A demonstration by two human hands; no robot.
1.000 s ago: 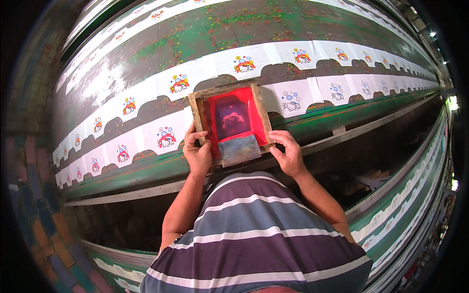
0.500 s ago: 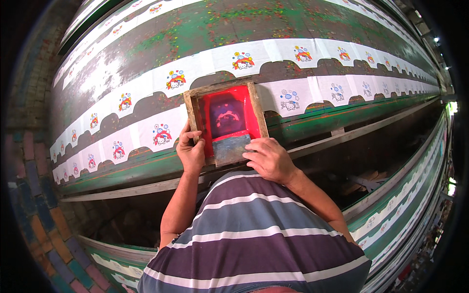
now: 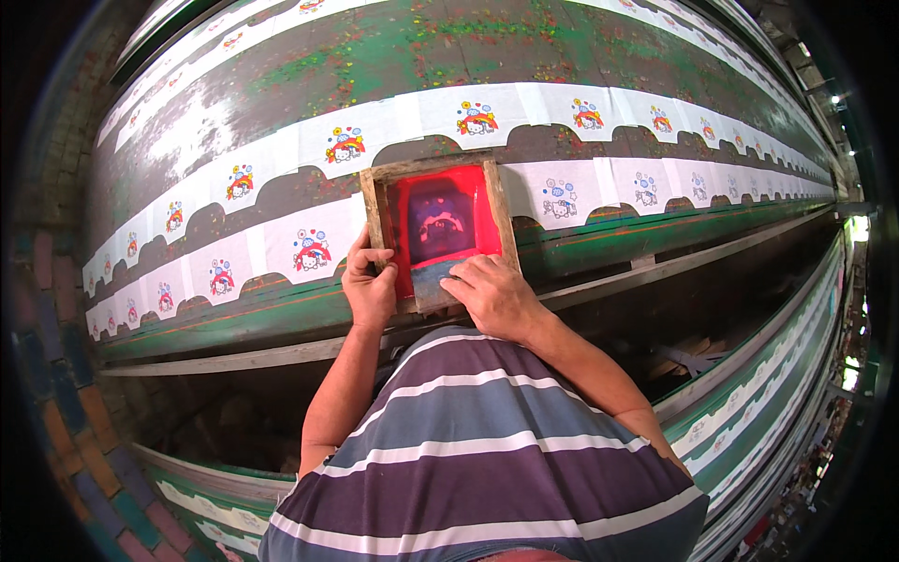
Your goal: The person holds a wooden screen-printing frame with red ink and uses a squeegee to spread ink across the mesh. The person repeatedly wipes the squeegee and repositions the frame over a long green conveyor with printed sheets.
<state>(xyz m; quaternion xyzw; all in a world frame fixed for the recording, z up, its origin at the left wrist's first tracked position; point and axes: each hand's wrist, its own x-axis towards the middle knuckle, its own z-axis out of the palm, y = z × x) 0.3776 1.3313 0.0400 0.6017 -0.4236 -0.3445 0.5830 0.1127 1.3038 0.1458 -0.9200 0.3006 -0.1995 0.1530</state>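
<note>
Head view: my left hand (image 3: 371, 288) fingers curled on the wooden screen frame (image 3: 437, 229), right hand (image 3: 493, 295) fingers together over its squeegee (image 3: 433, 275)

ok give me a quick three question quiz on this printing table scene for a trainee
1. True or false: the left hand grips the left side of the wooden printing frame.
2. What colour is the mesh inside the frame: A red, B yellow, C white?
3. What does the right hand rest on?

Key
1. True.
2. A.
3. The frame's lower edge, over the white fabric pieces laid in rows on the green table.
</note>
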